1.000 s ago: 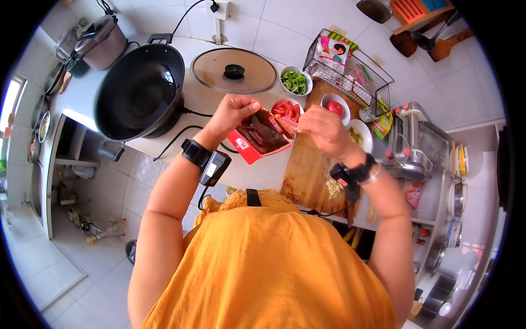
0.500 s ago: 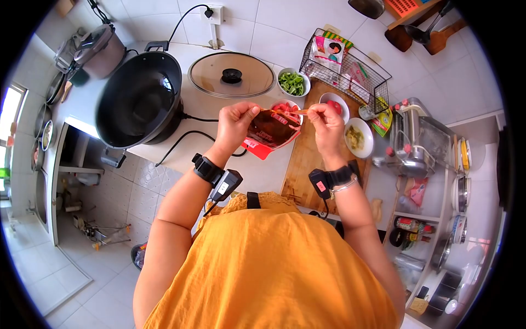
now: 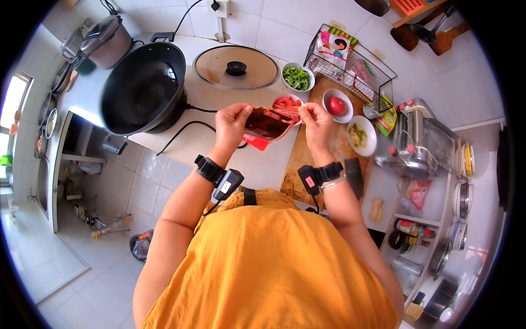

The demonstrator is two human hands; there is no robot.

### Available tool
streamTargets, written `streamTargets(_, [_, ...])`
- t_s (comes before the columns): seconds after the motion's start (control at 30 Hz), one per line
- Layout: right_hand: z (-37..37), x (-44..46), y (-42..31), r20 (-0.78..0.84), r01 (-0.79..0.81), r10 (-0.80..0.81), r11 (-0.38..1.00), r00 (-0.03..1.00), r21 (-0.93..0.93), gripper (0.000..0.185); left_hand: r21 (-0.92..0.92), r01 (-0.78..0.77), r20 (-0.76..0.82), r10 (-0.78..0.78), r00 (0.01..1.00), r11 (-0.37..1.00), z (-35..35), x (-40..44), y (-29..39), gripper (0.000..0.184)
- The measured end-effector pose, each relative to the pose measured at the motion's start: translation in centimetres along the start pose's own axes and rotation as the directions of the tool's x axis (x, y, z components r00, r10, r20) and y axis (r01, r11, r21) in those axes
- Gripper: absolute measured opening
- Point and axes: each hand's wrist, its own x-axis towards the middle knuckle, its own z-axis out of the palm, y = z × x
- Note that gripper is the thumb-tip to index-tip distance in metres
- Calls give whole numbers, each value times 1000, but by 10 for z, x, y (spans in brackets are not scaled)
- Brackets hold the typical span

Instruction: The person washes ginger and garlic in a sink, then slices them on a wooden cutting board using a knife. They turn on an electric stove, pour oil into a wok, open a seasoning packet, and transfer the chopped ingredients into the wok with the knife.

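A red packet with a dark, see-through panel point(image 3: 266, 125) is stretched between my two hands above the counter. My left hand point(image 3: 232, 125) pinches its upper left corner. At its upper right corner, the fingers of my right hand point(image 3: 316, 125) are closed on the edge. Just behind the packet, a bowl of red slices point(image 3: 287, 102) is partly covered by it. To the right of my right hand are a white bowl with a round red item point(image 3: 337, 106) and a white dish of yellowish-green pieces point(image 3: 359, 137). Chopped greens fill another bowl point(image 3: 296, 78) farther back.
A large black wok point(image 3: 143, 90) stands at the left, beside a glass lid point(image 3: 236, 68). Black cables cross the counter. The wooden board point(image 3: 296, 164) lies at the right, with a wire basket point(image 3: 350, 68) behind it and a metal appliance point(image 3: 416, 137) beyond.
My right hand has come down and nearer to my body, still gripping the packet. The packet's top edge is now more level, and the bowl with the round red item is uncovered.
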Motion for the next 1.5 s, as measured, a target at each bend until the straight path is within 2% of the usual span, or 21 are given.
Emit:
streamTargets(0.03, [1, 0, -5, 70, 3, -8, 998, 997, 64, 10, 16, -69, 32, 69, 997, 997, -1, 1, 0, 20])
streamTargets(0.13, [10, 2, -23, 172, -12, -25, 978, 985, 209, 10, 97, -72, 71, 66, 995, 993, -7, -8, 7, 17])
streamTargets(0.17, [11, 3, -26, 171, -12, -25, 976, 985, 216, 10, 105, -73, 71, 65, 995, 992, -9, -11, 11, 17])
streamTargets(0.23, [12, 7, -34, 302, 78, -122, 985, 945, 152, 10, 318, -245, 162, 202, 966, 916, -10, -17, 16, 12])
streamTargets(0.37, [20, 12, -51, 329, 46, -116, 976, 937, 215, 12, 371, -302, 274, 207, 939, 878, -14, -22, 19, 7])
streamTargets(0.43, [18, 19, -47, 411, 66, -136, 981, 901, 181, 12, 479, -496, 390, 331, 859, 724, -12, -22, 23, 8])
streamTargets(0.53, [21, 20, -48, 404, 107, -149, 986, 903, 125, 11, 535, -465, 427, 249, 869, 705, -8, -22, 24, 11])
streamTargets(0.63, [18, 22, -51, 417, 77, -93, 995, 904, 56, 10, 479, -332, 440, 106, 892, 813, -5, -19, 19, 14])
streamTargets(0.67, [22, 21, -48, 386, 122, -173, 981, 906, 153, 9, 449, -260, 444, 39, 895, 855, -2, -17, 16, 16])
streamTargets(0.77, [17, 20, -54, 330, 160, -166, 986, 929, 45, 6, 435, -254, 476, 19, 879, 864, 5, -17, 18, 21])
streamTargets(0.8, [17, 22, -45, 286, 162, -183, 982, 941, 98, 7, 418, -277, 516, 25, 856, 865, 6, -16, 18, 21])
streamTargets(0.87, [16, 21, -48, 188, 217, -207, 976, 960, -35, 7, 471, -414, 501, 150, 853, 779, 11, -16, 19, 22])
streamTargets(0.93, [14, 22, -53, 146, 251, -237, 964, 960, -88, 6, 473, -478, 527, 197, 827, 740, 20, -19, 28, 22])
streamTargets(0.97, [15, 28, -50, 60, 424, -432, 835, 900, -351, 7, 501, -516, 514, 242, 823, 695, 24, -19, 32, 22])
streamTargets(1.1, [17, 36, -36, -15, 356, -389, 857, 921, -372, 6, 527, -572, 522, 291, 802, 629, 37, -20, 36, 20])
streamTargets(1.2, [19, 35, -31, -75, 276, -361, 816, 930, -507, 4, 581, -576, 536, 262, 802, 574, 35, -21, 33, 16])
streamTargets(1.27, [9, 51, 1, -298, 89, -183, 949, 937, -302, 6, 461, -642, 657, 250, 711, 613, 28, -26, 21, 15])
streamTargets(1.33, [-31, 69, 20, -298, 157, -273, 920, 915, -359, 6, 498, -636, 646, 237, 725, 589, 18, -35, 9, 14])
streamTargets(1.4, [-54, 76, 22, -308, 118, -172, 975, 935, -188, 5, 515, -627, 648, 214, 731, 584, 2, -36, 2, 13])
streamTargets(1.47, [-65, 75, 24, -256, 161, -240, 942, 936, -295, 8, 531, -609, 644, 187, 742, 589, -6, -35, 9, 13])
streamTargets(1.5, [-63, 70, 28, -235, 197, -229, 968, 945, -155, 9, 494, -624, 627, 249, 738, 605, -8, -33, 14, 12])
